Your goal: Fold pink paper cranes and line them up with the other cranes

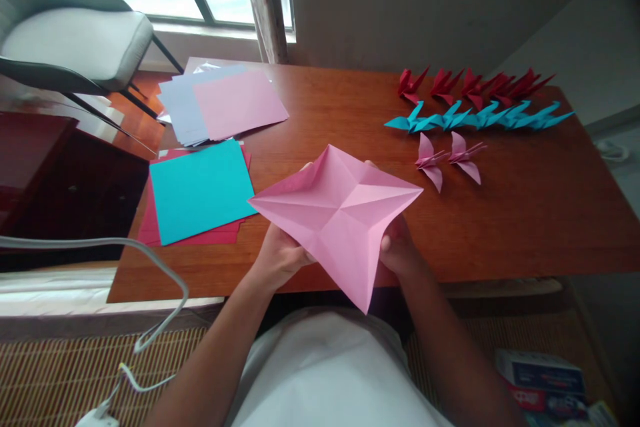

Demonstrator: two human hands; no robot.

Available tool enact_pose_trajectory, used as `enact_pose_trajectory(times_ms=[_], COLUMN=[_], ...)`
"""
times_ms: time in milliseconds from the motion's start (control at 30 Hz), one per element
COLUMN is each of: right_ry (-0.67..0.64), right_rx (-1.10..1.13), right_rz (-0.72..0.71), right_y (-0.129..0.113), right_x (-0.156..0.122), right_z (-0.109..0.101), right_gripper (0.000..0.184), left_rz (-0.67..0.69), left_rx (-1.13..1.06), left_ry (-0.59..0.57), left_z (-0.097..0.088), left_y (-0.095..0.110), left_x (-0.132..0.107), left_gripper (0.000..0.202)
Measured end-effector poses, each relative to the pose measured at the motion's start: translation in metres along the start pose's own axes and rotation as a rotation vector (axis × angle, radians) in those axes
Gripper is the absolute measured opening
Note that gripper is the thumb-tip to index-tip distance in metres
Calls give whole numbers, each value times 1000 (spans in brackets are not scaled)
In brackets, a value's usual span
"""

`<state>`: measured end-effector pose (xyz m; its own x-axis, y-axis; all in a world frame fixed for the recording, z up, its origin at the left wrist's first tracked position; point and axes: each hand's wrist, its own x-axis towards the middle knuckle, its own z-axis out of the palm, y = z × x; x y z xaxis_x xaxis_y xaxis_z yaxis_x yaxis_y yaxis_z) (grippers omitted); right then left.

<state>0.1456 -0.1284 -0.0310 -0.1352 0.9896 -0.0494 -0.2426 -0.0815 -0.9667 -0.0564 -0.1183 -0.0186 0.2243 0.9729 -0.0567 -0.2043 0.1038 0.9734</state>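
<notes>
A pink sheet of origami paper (340,213) is held up over the front of the table, creased from its centre into a four-pointed star shape. My left hand (284,255) grips it from below on the left, with most fingers hidden behind the paper. On the right, my right hand (397,247) holds the sheet's underside, its fingers largely covered too. Two folded pink paper cranes (430,161) stand to the right of the sheet. Behind them is a row of blue cranes (480,117), and farther back a row of red cranes (473,85).
Blue paper (203,190) lies over red sheets (150,223) at the table's left. Pink paper (240,103) and pale grey-blue paper (180,107) are stacked behind. A chair (75,40) stands by the window. A white cable (165,267) loops at lower left; boxes (543,373) sit at lower right.
</notes>
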Motion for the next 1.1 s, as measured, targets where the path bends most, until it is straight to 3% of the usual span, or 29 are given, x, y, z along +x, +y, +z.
enact_pose_trajectory(times_ms=[167, 333, 500, 633, 800, 1100], right_ry=[17, -17, -107, -91, -132, -47], right_rx=[29, 17, 106, 139, 112, 6], right_rz=[25, 42, 24, -9, -29, -56], right_y=[3, 3, 1, -2, 1, 7], right_x=[1, 1, 2, 3, 3, 1], right_z=[0, 2, 4, 7, 3, -2], right_gripper=[96, 89, 87, 98, 89, 88], left_rz=[23, 1, 13, 30, 74, 102], left_rx=[-82, -107, -134, -170, -193, -199], left_ry=[4, -61, -45, -51, -75, -115], left_z=[2, 3, 12, 16, 13, 12], left_y=[2, 7, 14, 14, 11, 12], left_x=[3, 5, 5, 4, 4, 3], left_gripper=[101, 105, 114, 109, 95, 79])
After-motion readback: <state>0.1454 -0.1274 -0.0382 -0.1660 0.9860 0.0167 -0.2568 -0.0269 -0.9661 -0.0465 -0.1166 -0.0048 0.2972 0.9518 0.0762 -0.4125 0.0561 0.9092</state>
